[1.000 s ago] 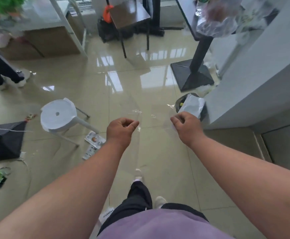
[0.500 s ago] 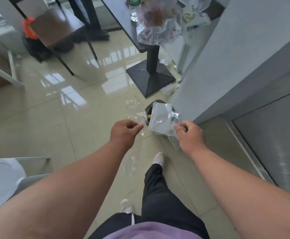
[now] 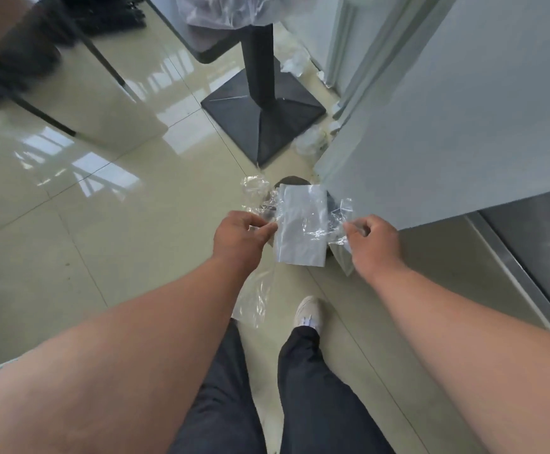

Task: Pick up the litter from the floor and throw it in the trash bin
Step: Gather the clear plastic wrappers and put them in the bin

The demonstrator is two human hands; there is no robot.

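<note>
My left hand (image 3: 239,239) pinches a long strip of clear plastic film (image 3: 252,299) that hangs down toward my legs and crumples upward above the fingers. My right hand (image 3: 373,245) pinches another crumpled clear plastic piece (image 3: 344,206). Between the two hands a frosted white plastic bag (image 3: 301,231) covers most of a dark round trash bin (image 3: 291,182) on the floor. Only the bin's rim shows around the bag. I cannot tell whether the frosted bag is held or rests on the bin.
A black table pedestal base (image 3: 263,113) stands just beyond the bin. A pale wall corner (image 3: 430,142) closes the right side. Crumpled plastic scraps (image 3: 309,142) lie by the base. Thin chair legs (image 3: 54,119) are at the left. My shoe (image 3: 308,314) is near the bin.
I have walked up to the bin and the view has turned right. The bin went from ahead of my hands to directly under them. Both hands kept their plastic.
</note>
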